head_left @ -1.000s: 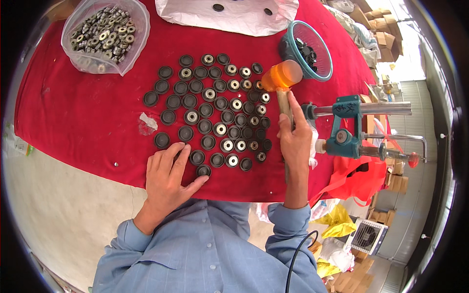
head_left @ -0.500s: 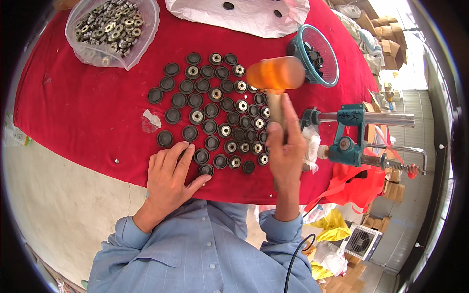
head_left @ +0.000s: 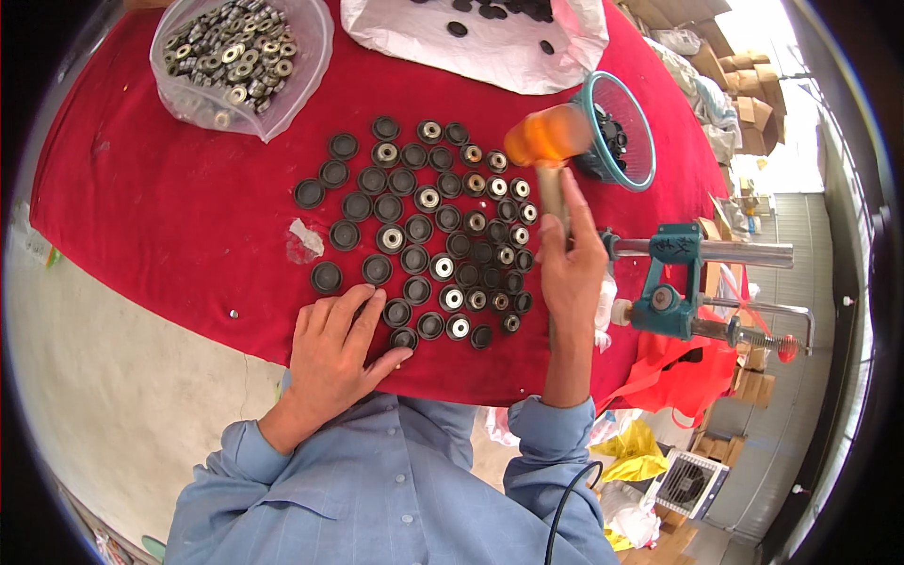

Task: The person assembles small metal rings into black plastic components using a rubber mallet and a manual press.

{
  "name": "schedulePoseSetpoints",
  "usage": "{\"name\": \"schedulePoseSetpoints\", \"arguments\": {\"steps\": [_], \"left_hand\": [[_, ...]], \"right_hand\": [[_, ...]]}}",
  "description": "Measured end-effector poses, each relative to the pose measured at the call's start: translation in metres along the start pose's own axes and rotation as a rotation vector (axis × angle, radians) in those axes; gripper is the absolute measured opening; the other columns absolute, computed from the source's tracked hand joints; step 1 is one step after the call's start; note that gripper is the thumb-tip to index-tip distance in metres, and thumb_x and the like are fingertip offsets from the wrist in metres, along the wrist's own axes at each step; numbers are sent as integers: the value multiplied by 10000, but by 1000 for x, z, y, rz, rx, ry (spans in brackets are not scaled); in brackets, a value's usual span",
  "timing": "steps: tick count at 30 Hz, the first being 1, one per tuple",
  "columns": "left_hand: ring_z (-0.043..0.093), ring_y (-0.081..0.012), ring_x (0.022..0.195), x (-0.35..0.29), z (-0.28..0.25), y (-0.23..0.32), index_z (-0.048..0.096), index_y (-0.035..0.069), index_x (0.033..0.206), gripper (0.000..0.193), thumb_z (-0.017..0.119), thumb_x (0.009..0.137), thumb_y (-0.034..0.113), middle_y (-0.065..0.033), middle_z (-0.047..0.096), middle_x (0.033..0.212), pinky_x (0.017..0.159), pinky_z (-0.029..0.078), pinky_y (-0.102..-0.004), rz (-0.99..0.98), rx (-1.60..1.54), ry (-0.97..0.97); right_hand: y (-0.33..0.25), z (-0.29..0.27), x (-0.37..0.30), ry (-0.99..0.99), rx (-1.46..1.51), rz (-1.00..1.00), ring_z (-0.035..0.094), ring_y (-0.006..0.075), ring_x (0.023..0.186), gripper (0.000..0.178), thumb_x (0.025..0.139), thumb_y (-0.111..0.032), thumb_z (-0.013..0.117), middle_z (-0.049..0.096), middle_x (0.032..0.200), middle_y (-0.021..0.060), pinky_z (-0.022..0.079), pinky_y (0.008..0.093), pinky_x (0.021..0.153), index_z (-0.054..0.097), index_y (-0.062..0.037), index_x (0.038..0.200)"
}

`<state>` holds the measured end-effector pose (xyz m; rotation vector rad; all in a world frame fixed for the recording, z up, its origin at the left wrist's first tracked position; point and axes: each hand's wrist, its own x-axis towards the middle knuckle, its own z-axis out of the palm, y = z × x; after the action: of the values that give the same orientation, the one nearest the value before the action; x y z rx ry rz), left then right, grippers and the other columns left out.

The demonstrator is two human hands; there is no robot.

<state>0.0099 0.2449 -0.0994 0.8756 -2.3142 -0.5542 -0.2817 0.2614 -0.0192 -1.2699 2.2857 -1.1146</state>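
My right hand [head_left: 573, 268] is closed around the pale handle of an orange-headed mallet [head_left: 548, 135], whose head is held over the right side of the rows, close to the teal basket. Several round black caps [head_left: 357, 206] lie in loose rows on the red cloth. Silvery ring-shaped bearings [head_left: 391, 238] sit in some of them, while others hold none. My left hand [head_left: 331, 358] rests on the cloth at the near left of the rows, fingers stretched out and thumb apart. Its thumb tip lies against a black cap [head_left: 403, 340] near the table's front edge.
A clear plastic bag [head_left: 315, 56] full of bearings stands at the far left. White sheeting [head_left: 424, 49] with more black caps lies at the back. The teal basket [head_left: 650, 151] holds black parts. A teal hand press [head_left: 667, 273] stands at the right, beside a red bag [head_left: 673, 372].
The whole view has shifted a little, so the table appears lower and further right. The mallet and my right hand have moved slightly right and away from me. My left hand stays in place.
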Motion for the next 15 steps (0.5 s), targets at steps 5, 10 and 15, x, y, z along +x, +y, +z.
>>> {"name": "schedulePoseSetpoints", "arguments": {"steps": [5, 10, 15], "left_hand": [[614, -294, 1074, 0, 0, 1, 688, -8, 1353, 722, 909, 810, 415, -116, 646, 1358, 889, 482, -426, -3, -5, 10], [614, -293, 1064, -2, -1, 2, 687, -9, 1355, 725, 908, 810, 416, -115, 646, 1357, 886, 483, -426, -22, -10, -6], [614, -292, 1058, 0, -2, 1, 687, -12, 1352, 731, 907, 808, 423, -117, 637, 1360, 879, 484, -429, 6, -10, 18]], "right_hand": [[-4, 23, -4, 65, -59, -327, 686, 267, 1335, 575, 1062, -1, 582, 662, 1518, 231, 537, 377, 1072, 523, -69, 1630], [-21, 15, -6, -17, 70, 4, 691, 291, 1339, 580, 1043, 20, 594, 679, 1492, 234, 535, 397, 1094, 535, -50, 1615], [-33, 45, 6, 13, -12, -372, 679, 353, 1365, 551, 1051, -11, 605, 661, 1489, 262, 527, 405, 1114, 549, -50, 1598]]}}
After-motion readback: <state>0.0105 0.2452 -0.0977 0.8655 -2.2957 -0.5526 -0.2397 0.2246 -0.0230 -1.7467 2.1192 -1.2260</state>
